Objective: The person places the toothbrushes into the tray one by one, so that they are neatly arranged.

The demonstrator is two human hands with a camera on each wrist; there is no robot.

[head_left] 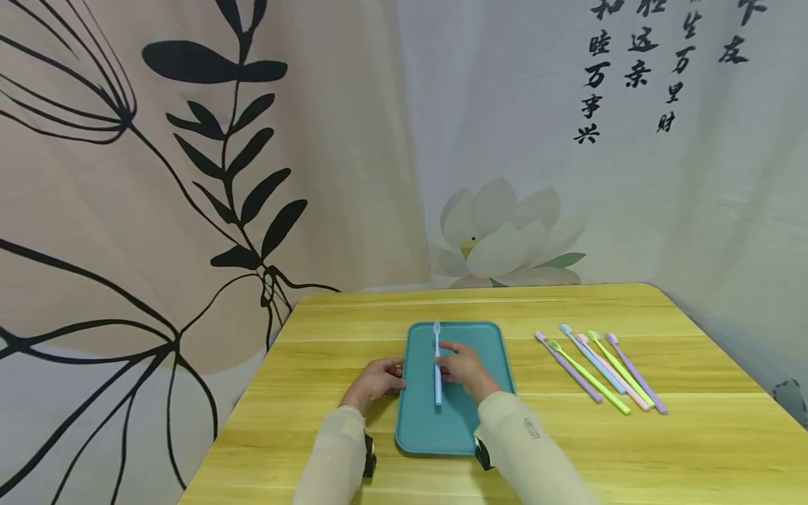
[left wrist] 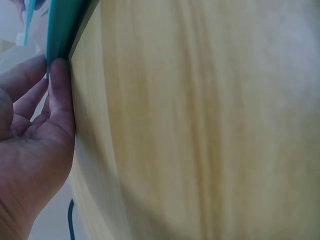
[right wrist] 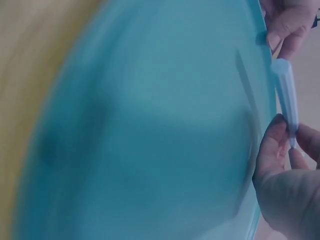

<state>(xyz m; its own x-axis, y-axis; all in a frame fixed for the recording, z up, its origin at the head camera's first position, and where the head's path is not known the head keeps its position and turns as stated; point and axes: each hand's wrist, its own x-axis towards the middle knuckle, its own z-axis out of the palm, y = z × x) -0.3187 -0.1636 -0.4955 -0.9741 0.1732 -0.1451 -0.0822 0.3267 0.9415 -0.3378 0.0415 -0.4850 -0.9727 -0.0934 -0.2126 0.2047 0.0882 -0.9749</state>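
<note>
A teal rectangular tray (head_left: 451,431) lies on the wooden table, its long side running away from me. At its left edge my left hand (head_left: 374,383) grips the rim; in the left wrist view the fingers (left wrist: 61,92) pinch the tray wall (left wrist: 61,30) from both sides. My right hand (head_left: 466,369) holds a light blue toothbrush (head_left: 438,390) over the tray, head pointing away from me. Thumb and fingers pinch the blue handle (right wrist: 286,90) partway along, its end standing over the tray in the right wrist view.
Right of the tray, several toothbrushes lie side by side on the table (head_left: 707,449): purple (head_left: 577,375), green (head_left: 596,382), blue (head_left: 600,366), pink (head_left: 631,390) and others, heads facing away. A printed curtain (head_left: 353,175) hangs behind the table's far edge.
</note>
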